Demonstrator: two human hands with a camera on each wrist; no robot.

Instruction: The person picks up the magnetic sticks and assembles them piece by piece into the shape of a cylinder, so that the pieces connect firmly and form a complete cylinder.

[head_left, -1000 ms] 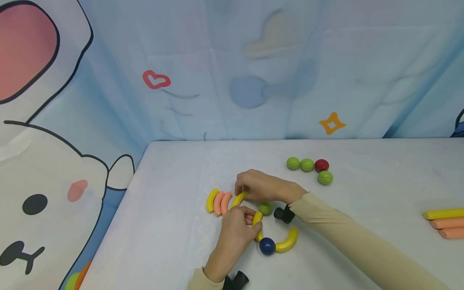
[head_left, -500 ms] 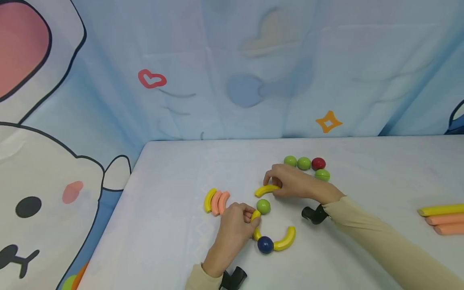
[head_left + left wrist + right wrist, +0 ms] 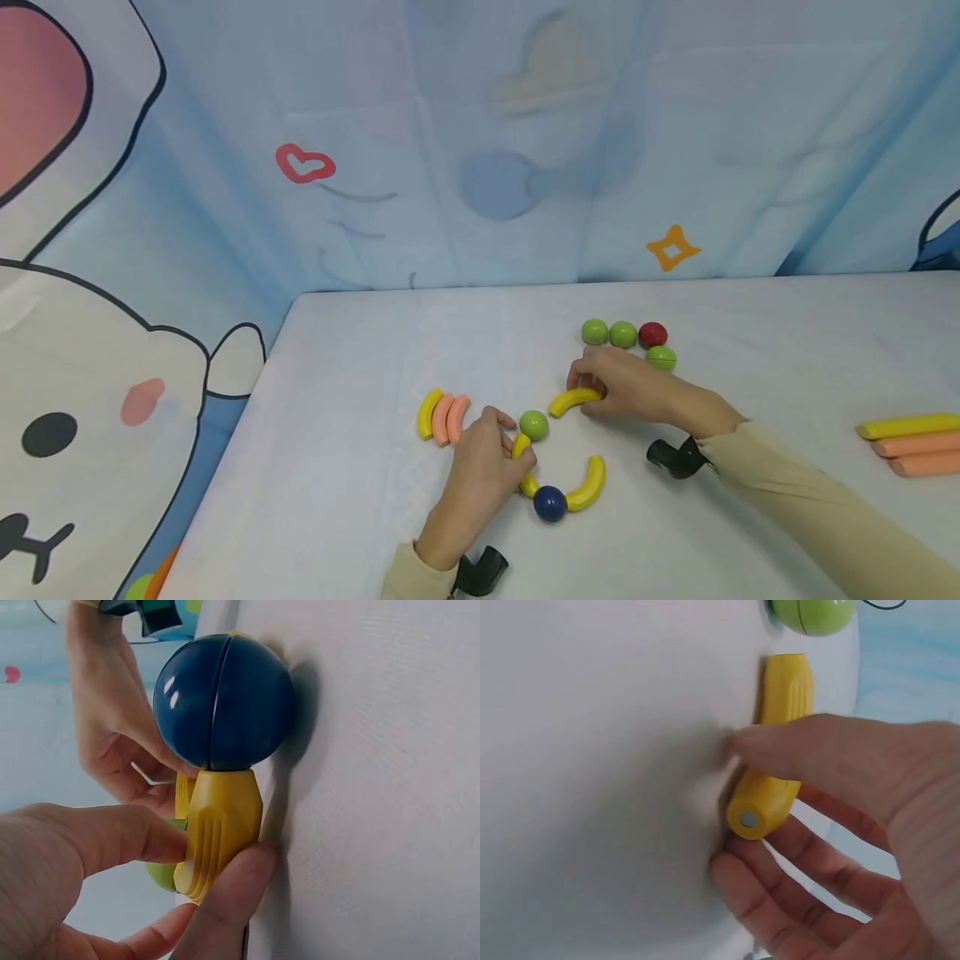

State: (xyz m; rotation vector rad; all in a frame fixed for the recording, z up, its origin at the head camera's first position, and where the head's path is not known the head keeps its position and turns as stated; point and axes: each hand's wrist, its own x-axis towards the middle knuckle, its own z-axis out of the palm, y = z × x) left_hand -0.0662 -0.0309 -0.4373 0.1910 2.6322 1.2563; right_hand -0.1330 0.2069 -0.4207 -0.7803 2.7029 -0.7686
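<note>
My left hand [image 3: 480, 467] pinches a curved yellow magnetic rod [image 3: 225, 806] between thumb and finger. One end of that rod meets a blue magnetic ball [image 3: 551, 504]; near its other end is a green ball [image 3: 534, 425]. A second curved yellow rod [image 3: 588, 485] runs from the blue ball to the right. My right hand [image 3: 630, 387] holds another curved yellow rod [image 3: 570, 402] low over the table, right of the green ball and apart from it. In the right wrist view, a round grey magnet shows in the end of this rod [image 3: 784, 690].
Left of the hands lie a curved yellow rod [image 3: 429, 414] and two curved orange rods [image 3: 449, 418]. Behind the right hand sit several green balls [image 3: 622, 334] and a red ball [image 3: 652, 335]. Straight rods [image 3: 915, 444] lie at the far right. A printed curtain [image 3: 450, 150] hangs behind.
My right hand has carried its curved yellow rod from beside the left row to the right of the green ball, turning it flatter. The left hand keeps its pinch. The head view shifts slightly.
</note>
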